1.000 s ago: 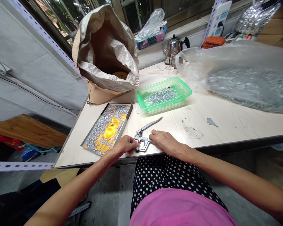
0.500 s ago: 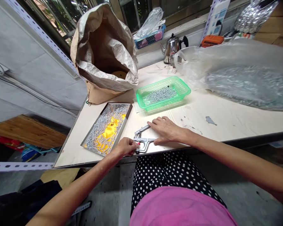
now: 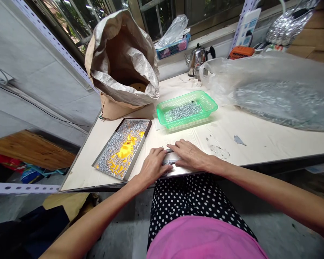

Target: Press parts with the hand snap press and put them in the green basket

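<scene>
While both hands spread over it, a metal hand tool lies between them

From the head view, where a white pack [image 3: 248,27] stands far beyond the right hand [image 3: 190,154], bluish print shows, too small to read. Nearer, but still well past that hand, sits an orange box [image 3: 241,52].

Both forearms reach inward and meet close together, backs of the hands uppermost. The left hand [image 3: 152,163] arches over the left end of the tool, thumb and fingers parted; its palm hides how firmly it holds, so I cannot tell. The right hand is spread wide, its fingers by the upper bar and its thumb near the lower one; whether it presses on them I cannot tell.

The metal hand tool [image 3: 171,162] lies flat on the table [image 3: 253,149], mostly covered, its middle showing in the gap between the hands.

Just left of the left hand is a shallow tray [image 3: 137,154] of small silvery pieces [image 3: 113,140] on yellow; beyond both hands, a green basket [image 3: 190,120] holds more.
</scene>
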`<state>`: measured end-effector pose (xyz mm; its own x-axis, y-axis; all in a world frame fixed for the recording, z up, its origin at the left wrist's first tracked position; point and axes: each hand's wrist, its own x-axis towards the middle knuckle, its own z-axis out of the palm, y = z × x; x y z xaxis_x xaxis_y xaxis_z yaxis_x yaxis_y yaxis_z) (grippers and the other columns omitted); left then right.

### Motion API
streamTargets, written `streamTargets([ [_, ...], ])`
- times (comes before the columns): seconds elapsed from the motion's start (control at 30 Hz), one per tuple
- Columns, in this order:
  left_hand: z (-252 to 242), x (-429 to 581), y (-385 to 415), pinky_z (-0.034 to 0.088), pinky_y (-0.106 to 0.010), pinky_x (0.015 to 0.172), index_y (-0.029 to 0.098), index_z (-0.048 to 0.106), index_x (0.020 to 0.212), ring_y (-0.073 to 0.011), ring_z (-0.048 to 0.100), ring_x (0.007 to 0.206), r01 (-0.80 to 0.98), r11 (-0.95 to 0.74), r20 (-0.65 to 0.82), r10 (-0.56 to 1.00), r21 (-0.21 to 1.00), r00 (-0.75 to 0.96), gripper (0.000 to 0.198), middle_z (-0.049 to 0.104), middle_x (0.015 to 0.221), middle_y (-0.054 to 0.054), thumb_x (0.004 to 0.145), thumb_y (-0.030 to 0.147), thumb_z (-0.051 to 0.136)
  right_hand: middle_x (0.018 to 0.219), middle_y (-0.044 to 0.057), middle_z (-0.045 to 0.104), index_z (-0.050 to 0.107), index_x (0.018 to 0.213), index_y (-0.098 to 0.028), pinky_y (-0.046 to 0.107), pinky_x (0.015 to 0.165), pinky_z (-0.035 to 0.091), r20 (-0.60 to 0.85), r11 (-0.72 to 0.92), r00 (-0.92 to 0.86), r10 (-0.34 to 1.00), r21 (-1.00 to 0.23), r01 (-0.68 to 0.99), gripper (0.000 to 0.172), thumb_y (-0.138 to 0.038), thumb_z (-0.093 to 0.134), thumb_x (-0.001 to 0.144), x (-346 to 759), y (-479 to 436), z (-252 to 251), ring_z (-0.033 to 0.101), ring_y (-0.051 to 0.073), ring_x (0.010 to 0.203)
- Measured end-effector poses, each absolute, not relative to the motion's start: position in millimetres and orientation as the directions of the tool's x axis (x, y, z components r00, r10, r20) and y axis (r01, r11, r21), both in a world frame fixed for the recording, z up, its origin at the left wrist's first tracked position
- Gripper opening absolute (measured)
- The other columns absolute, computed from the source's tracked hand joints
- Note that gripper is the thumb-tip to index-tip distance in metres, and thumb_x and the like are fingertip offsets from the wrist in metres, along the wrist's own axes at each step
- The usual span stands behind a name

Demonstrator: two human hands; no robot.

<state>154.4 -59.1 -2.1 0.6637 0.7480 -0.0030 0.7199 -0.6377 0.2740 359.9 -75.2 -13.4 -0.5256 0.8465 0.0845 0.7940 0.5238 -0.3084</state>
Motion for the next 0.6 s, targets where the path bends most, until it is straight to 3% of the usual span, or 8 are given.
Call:
streamTargets([
  [0.07, -5, 164, -52, 0.041, -0.044, 0.101, 0.019, 0.049, 0.130, -0.0287, 0.047, 0.122, 0.655, -0.713, -0.041, 0.668, 0.251, 0.743, 0.052, 0.052, 0.135, -0.013, 0.086, 0.042, 0.063, 0.117, 0.017, 0.057, 0.041, 0.139, -0.008, 0.041, 0.088, 0.040, 0.102, 0.527, -0.525, 0.845, -0.320, 0.787, 0.066, -0.032, 0.065, 0.083, 364, -74, -18, 0.048, 0.028, 0.105],
  [0.17, -6, 173, -41, 0.042, -0.044, 0.098, 0.017, 0.044, 0.135, -0.0289, 0.050, 0.114, 0.645, -0.739, -0.114, 0.636, 0.193, 0.763, 0.058, 0.055, 0.128, -0.014, 0.086, 0.044, 0.061, 0.122, 0.019, 0.054, 0.042, 0.137, -0.008, 0.043, 0.089, 0.040, 0.087, 0.503, -0.502, 0.860, -0.311, 0.807, 0.074, -0.040, 0.070, 0.077, 372, -71, -23, 0.048, 0.030, 0.107],
  [0.3, 0, 181, -29, 0.044, -0.041, 0.091, 0.012, 0.044, 0.136, -0.0298, 0.050, 0.107, 0.647, -0.752, -0.180, 0.624, 0.123, 0.760, 0.069, 0.056, 0.119, -0.015, 0.080, 0.046, 0.067, 0.114, 0.017, 0.057, 0.057, 0.119, -0.008, 0.040, 0.088, 0.042, -0.018, 0.469, -0.492, 0.870, -0.275, 0.839, 0.063, -0.044, 0.075, 0.071, 380, -68, -17, 0.049, 0.031, 0.104],
  [0.5, -3, 186, -18, 0.044, -0.036, 0.083, 0.015, 0.060, 0.107, -0.0252, 0.052, 0.097, 0.601, -0.776, -0.188, 0.573, 0.189, 0.798, 0.039, 0.060, 0.102, -0.009, 0.083, 0.045, 0.065, 0.102, 0.013, 0.061, 0.064, 0.101, -0.010, 0.032, 0.083, 0.042, -0.108, 0.462, -0.502, 0.858, -0.263, 0.847, 0.022, -0.025, 0.064, 0.085, 372, -68, 1, 0.053, 0.023, 0.094],
  [0.6, -8, 185, -19, 0.044, -0.033, 0.078, 0.017, 0.061, 0.096, -0.0234, 0.053, 0.092, 0.626, -0.756, -0.155, 0.607, 0.191, 0.780, 0.026, 0.061, 0.095, -0.007, 0.086, 0.041, 0.062, 0.096, 0.011, 0.063, 0.065, 0.094, -0.011, 0.031, 0.082, 0.041, -0.112, 0.467, -0.507, 0.855, -0.261, 0.845, 0.014, -0.019, 0.055, 0.091, 367, -67, -2, 0.055, 0.021, 0.092],
])
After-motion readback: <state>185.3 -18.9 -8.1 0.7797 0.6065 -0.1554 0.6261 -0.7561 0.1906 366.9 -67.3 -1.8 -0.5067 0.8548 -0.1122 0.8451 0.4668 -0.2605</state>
